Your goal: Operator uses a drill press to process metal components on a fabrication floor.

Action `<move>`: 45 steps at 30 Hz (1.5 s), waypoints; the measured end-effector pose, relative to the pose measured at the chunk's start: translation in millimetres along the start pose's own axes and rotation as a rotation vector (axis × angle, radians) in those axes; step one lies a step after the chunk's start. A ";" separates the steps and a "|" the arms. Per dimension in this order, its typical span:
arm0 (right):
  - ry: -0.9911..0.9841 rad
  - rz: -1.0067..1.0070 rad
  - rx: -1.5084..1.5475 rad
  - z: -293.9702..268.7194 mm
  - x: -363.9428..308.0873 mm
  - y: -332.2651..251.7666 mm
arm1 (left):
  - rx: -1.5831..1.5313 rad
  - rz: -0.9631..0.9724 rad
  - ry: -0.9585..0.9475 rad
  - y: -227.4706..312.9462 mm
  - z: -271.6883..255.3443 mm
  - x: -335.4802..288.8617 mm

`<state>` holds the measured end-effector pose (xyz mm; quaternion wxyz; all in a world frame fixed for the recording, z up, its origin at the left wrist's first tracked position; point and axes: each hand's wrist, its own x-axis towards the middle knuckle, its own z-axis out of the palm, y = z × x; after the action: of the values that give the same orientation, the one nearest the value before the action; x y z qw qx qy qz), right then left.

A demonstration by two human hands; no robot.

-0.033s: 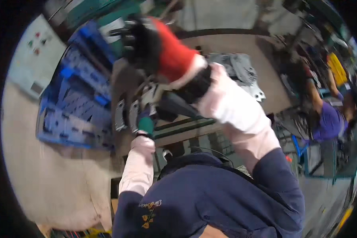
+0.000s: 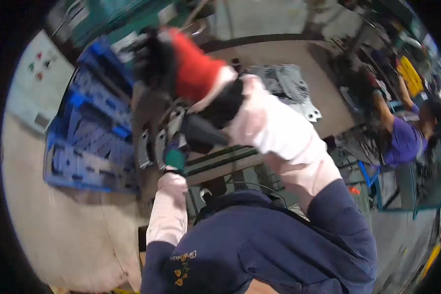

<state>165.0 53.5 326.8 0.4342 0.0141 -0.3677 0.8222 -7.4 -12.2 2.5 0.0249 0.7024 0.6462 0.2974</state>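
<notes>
My right hand [image 2: 154, 63], in a black and red glove, is raised over the far left part of the table, near the blue slotted racks. Motion smears its fingers, so I cannot tell whether it holds anything. Lower down, my left hand [image 2: 173, 144], in a dark glove with a green cuff, is beside a light metal part [image 2: 175, 120]; its fingers are mostly hidden. A dark wedge-shaped object [image 2: 203, 131] shows just below my right wrist. Two narrow metal plates, one a grey bracket [image 2: 144, 148], lie left of my left hand.
Blue slotted racks [image 2: 90, 159] stand along the left. Grey flat metal parts [image 2: 291, 83] are piled on the brown table [image 2: 328, 105]. A pale panel with coloured buttons [image 2: 36, 83] is at far left. To the right, a person in purple [image 2: 406, 139] works near a yellow object [image 2: 410, 76].
My raised right hand sits slightly further left and lower in the picture. The whole view has shifted a little; my left hand stays by the metal parts.
</notes>
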 end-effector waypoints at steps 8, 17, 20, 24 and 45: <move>0.138 0.034 0.143 8.0 26.0 7.5 | -0.113 -0.127 0.130 -62.4 40.6 5.1; 0.177 0.019 0.142 20.0 1.6 11.8 | -0.011 -0.378 0.100 -47.2 49.2 -2.3; 0.052 0.084 0.068 -20.8 6.0 -5.4 | -0.110 -0.633 -0.044 21.3 18.3 28.0; -0.207 -0.015 0.214 -7.9 5.3 4.5 | -0.011 -0.594 0.180 31.3 -5.1 -0.9; 0.002 0.041 -0.168 -18.8 -19.1 -8.0 | 0.123 -0.397 0.375 -74.6 -12.2 -73.1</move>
<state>188.3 54.5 311.3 0.4173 -0.0309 -0.4350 0.7973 -78.6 -71.7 -47.0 -0.0800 0.4951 0.7811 0.3718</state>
